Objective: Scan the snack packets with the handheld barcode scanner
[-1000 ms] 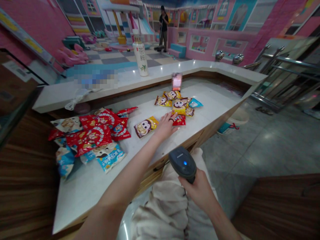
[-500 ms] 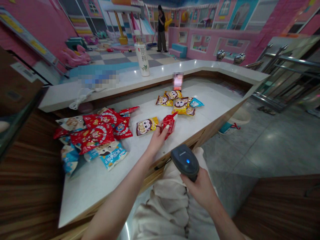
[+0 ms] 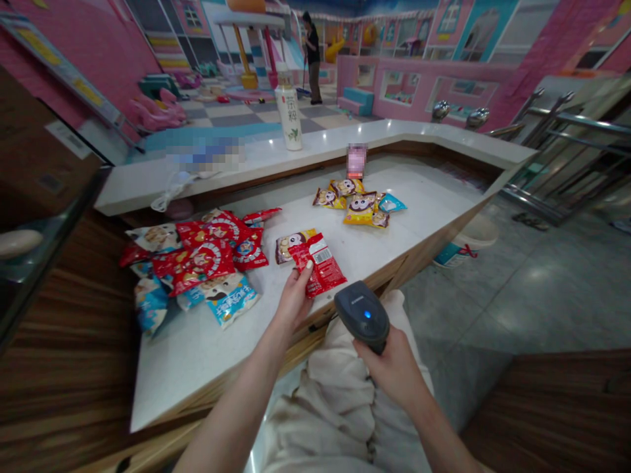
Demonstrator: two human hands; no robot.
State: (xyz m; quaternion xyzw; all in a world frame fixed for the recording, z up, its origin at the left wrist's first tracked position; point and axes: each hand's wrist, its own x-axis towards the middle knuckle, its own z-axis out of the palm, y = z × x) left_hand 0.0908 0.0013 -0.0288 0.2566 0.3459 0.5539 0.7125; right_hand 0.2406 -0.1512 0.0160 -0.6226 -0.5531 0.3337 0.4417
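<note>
My left hand (image 3: 297, 289) grips a red snack bag (image 3: 323, 268) by its left side, its back with a white barcode label turned up. In my right hand (image 3: 394, 361) is a dark barcode scanner (image 3: 362, 314) with a blue light lit on top, its head close to the red bag's lower right corner. A yellow snack bag (image 3: 288, 247) lies partly hidden behind the red one. On the left are piled several red snack bags (image 3: 204, 259) and blue snack bags (image 3: 231, 299). Farther back sits a group of yellow snack bags (image 3: 361, 207) with one blue bag (image 3: 393, 203).
The white counter (image 3: 197, 368) has a raised ledge (image 3: 335, 139) bearing a white bottle (image 3: 288, 115). A blurred-out upright item (image 3: 356, 161) stands behind the yellow bags. A white bucket (image 3: 476, 240) is on the floor at right. A person (image 3: 313, 56) stands far back.
My left hand has turned the red bag so its barcode side shows, and drawn it slightly left and nearer. The scanner stays almost in place. The view has shifted slightly.
</note>
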